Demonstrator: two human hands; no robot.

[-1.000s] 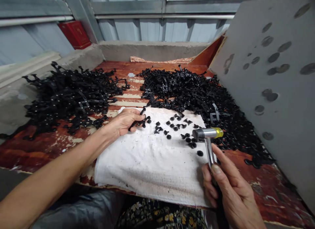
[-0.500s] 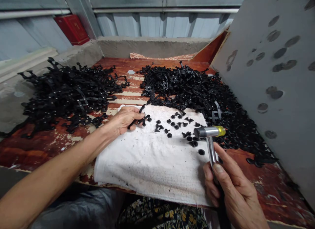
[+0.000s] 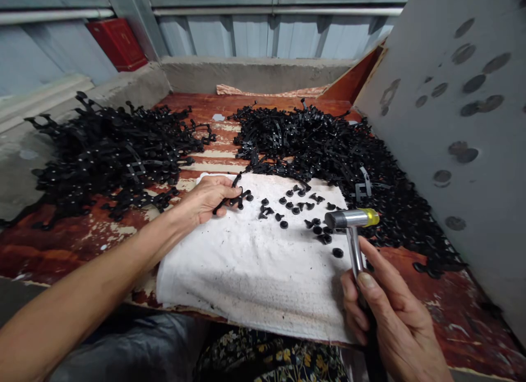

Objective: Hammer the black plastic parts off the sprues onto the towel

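Note:
My left hand [image 3: 211,198] pinches a small black plastic bracket [image 3: 237,194] by its edge, just above the back left part of a white cloth [image 3: 238,278]. Part of the bracket is hidden behind the fingers. Around the dark handle of a mallet [image 3: 349,220] my right hand [image 3: 386,305] is closed, its index finger lifted along the neck. The mallet's head has a dark face on the left and a yellow one on the right, held over the cloth's right edge. Between the hands, several loose black round-headed pegs [image 3: 284,224] lie scattered on the cloth.
A heap of black brackets [image 3: 119,152] stands at the left, and a larger heap of black parts [image 3: 320,141] spreads from the back to the right. A pale spotted panel [image 3: 464,124] rises on the right. A red box [image 3: 118,44] sits at the back left.
Both hands keep their holds on the bracket and the mallet. The view has shifted very slightly; otherwise nothing plainly moved.

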